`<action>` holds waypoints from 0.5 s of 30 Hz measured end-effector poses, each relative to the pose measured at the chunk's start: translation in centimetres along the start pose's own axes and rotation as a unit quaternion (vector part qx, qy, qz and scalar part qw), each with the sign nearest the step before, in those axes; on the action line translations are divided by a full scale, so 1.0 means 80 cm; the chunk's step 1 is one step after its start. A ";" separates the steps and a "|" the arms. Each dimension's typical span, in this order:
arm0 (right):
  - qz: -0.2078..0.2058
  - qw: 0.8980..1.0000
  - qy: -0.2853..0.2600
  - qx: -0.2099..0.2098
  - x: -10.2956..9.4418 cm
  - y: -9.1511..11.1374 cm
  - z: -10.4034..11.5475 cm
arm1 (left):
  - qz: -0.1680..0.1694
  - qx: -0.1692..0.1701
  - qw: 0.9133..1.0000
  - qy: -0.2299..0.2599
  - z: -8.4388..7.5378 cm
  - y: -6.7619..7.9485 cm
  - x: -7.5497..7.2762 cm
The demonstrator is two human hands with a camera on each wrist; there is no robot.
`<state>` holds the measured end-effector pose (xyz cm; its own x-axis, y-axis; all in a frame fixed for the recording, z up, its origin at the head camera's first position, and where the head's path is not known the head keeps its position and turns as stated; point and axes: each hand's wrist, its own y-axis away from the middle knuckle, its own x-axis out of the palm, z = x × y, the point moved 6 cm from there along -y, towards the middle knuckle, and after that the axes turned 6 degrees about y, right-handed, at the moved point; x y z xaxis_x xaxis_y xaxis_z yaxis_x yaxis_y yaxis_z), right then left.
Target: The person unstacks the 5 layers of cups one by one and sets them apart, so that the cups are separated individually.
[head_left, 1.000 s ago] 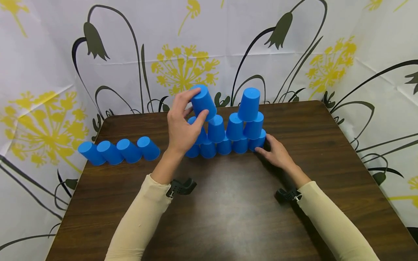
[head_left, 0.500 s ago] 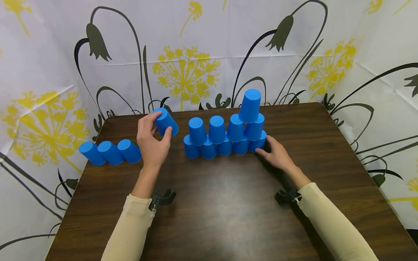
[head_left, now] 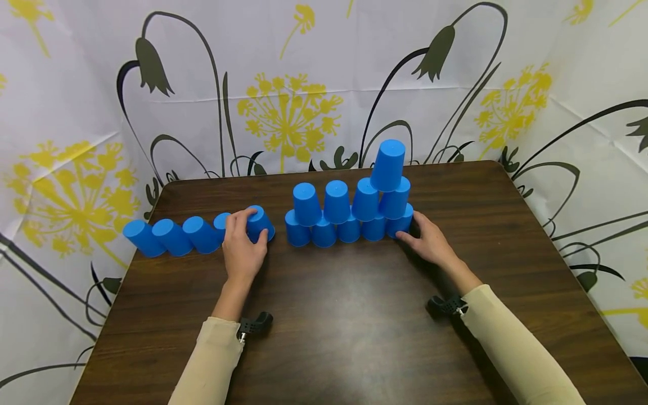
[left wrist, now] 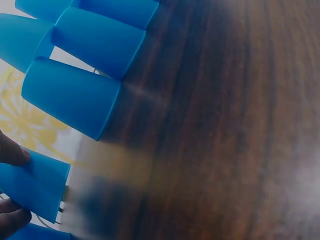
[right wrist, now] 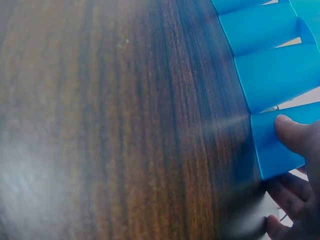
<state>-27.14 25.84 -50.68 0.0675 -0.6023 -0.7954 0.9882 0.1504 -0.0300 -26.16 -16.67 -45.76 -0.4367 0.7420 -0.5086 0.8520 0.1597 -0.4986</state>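
My left hand point(head_left: 244, 247) grips an upside-down blue cup point(head_left: 260, 224) between thumb and fingers, low at the table, left of a cup pyramid. The same cup point(left wrist: 42, 187) shows in the left wrist view, its rim facing the wood. The pyramid has a bottom row point(head_left: 324, 233) of several blue cups, a second row point(head_left: 336, 202) on it, and one top cup point(head_left: 388, 166) at the right. My right hand point(head_left: 430, 239) holds the rightmost bottom cup point(right wrist: 277, 145), thumb in front and fingers around the far side.
A row of several upside-down blue cups point(head_left: 172, 236) stands at the left of the brown table point(head_left: 344, 315); my left hand partly hides its rightmost cup point(head_left: 220, 221). Behind the table hangs a flower-patterned cloth point(head_left: 324, 124).
My left hand has carried its cup from above the pyramid's second row leftward, then down to the table beside the row. The right hand and the pyramid's other cups stayed put.
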 end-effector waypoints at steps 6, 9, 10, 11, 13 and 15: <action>0.000 1.000 -0.001 0.002 -0.001 0.000 0.000 | 0.013 -0.016 1.000 -0.015 0.006 0.004 0.005; 0.000 1.000 -0.001 0.001 -0.001 0.000 0.001 | 0.014 -0.019 1.000 -0.016 0.008 0.005 0.006; 0.000 1.000 -0.001 0.002 -0.001 -0.001 0.001 | 0.015 -0.020 1.000 -0.016 0.009 0.005 0.007; 0.000 1.000 0.000 0.001 -0.001 -0.001 0.001 | 0.016 -0.022 0.999 -0.017 0.010 0.005 0.007; 0.002 1.000 0.000 0.001 0.000 0.000 0.001 | 0.019 -0.026 0.999 -0.018 0.010 0.006 0.007; 0.004 1.000 -0.001 0.001 0.000 0.000 0.000 | 0.022 -0.030 0.999 -0.020 0.011 0.007 0.008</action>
<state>-27.13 25.81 -50.66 0.0764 -0.6021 -0.7948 0.9878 0.1540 -0.0217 -26.22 -16.69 -46.96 -0.4093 0.7232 -0.5563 0.8854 0.1676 -0.4335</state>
